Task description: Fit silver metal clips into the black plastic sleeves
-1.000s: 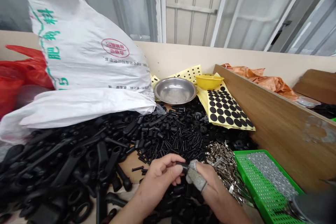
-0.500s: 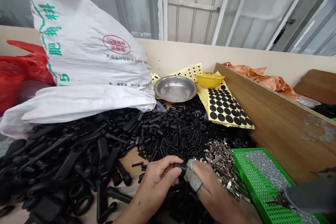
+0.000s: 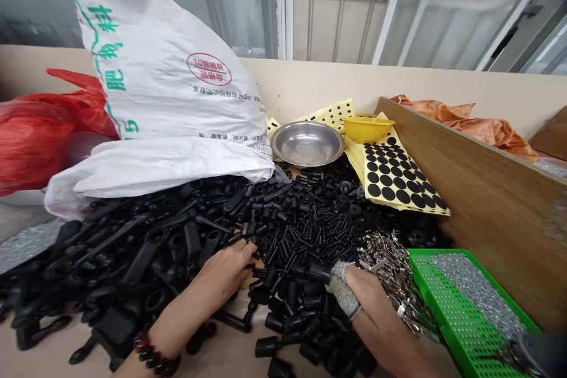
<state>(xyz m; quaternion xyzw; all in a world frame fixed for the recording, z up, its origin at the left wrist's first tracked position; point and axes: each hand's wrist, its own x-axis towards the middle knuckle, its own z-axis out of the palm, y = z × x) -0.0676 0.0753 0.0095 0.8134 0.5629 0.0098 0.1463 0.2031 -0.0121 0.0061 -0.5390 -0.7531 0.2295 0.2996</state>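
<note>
My left hand (image 3: 227, 269) reaches over small black plastic parts, with its fingers bent downward and the thumb apart from the index finger. Nothing shows between them, though the fingertips partly blend into the parts. Around it lie long black crank-shaped handles (image 3: 142, 257) and a heap of small black ribbed pins (image 3: 305, 233). My right hand (image 3: 370, 295), with grey wrapping (image 3: 343, 292) on a finger, grips a black cylindrical part (image 3: 319, 272). Below that hand, black knob-like pieces (image 3: 305, 319) are piled on the table.
Small metal pieces (image 3: 390, 263) lie right of my hand, beside a green perforated tray (image 3: 460, 331) of tiny silvery pieces. A dark tool (image 3: 538, 348) juts over the tray. Behind stand a steel bowl (image 3: 308, 144), yellow bowl (image 3: 368, 129), sticker sheets (image 3: 401, 174), white sack (image 3: 172, 82) and wooden divider (image 3: 482, 171).
My left hand has left the part that both hands were at and moved left to the pile. My right hand keeps the cylindrical part. The view has shifted slightly left.
</note>
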